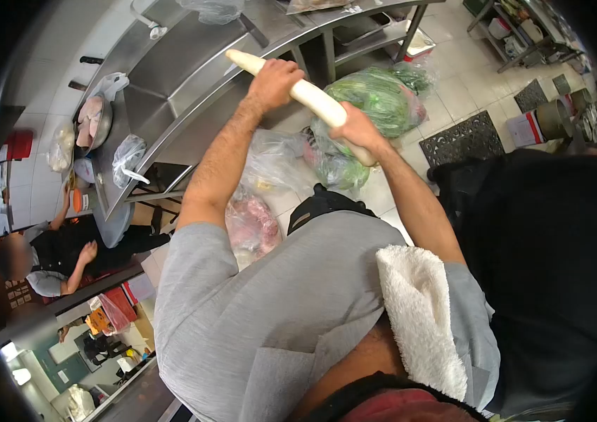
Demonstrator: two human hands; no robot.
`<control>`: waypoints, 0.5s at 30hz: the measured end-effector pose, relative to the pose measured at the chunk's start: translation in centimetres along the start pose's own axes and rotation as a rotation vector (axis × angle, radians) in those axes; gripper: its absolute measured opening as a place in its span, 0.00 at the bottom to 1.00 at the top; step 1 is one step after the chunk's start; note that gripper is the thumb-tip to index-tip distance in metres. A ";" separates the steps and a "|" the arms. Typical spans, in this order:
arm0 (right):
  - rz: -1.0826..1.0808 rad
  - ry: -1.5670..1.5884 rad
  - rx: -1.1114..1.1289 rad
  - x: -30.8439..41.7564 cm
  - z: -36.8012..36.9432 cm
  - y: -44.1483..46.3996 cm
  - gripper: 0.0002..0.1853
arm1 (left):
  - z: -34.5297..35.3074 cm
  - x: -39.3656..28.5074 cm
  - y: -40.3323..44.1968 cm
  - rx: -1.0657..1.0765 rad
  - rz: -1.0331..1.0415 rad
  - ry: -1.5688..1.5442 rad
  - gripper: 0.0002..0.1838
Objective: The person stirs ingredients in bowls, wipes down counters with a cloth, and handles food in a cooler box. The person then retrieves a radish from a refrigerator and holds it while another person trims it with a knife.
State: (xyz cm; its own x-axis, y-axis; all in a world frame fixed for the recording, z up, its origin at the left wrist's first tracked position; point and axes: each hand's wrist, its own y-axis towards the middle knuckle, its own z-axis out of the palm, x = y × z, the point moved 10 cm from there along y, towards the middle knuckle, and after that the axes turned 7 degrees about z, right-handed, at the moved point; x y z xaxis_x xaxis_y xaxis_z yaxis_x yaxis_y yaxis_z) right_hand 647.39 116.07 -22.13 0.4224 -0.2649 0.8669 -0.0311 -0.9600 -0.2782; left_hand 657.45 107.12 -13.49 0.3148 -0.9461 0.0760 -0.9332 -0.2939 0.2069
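Observation:
A long white daikon radish (318,103), smooth and tapering at its far end, is held up slantwise in front of me. My left hand (275,84) is closed around it near the tapered end. Around the thicker, nearer part, my right hand (356,130) is wrapped. Below and beyond the radish, clear plastic bags of green vegetables (369,102) rest on the tiled floor. The steel sink (172,60) lies just past my left hand.
A knife (254,32) lies by the sink's edge. Left, a metal bowl of raw meat (94,123) stands on the counter. A bag of pinkish meat (253,225) lies on the floor. A person in a dark apron (66,250) is at left; a large black shape (551,274) at right.

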 end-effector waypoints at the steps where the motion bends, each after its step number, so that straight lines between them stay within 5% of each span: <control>1: -0.008 -0.008 0.004 0.8 0.9 1.1 0.34 | -0.8 1.6 -0.4 -0.031 -0.011 0.007 0.23; 15: 0.201 -0.148 -0.124 8.1 8.4 17.3 0.35 | 2.7 22.6 -1.9 0.191 0.073 0.126 0.15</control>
State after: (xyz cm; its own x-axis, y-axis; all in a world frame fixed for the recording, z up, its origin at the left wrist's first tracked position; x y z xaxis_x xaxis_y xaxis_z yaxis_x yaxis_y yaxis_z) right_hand 657.88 98.07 -23.40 0.5236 -0.4437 0.7273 -0.2345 -0.8958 -0.3776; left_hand 665.86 85.92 -14.84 0.2531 -0.9448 0.2079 -0.9664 -0.2569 0.0089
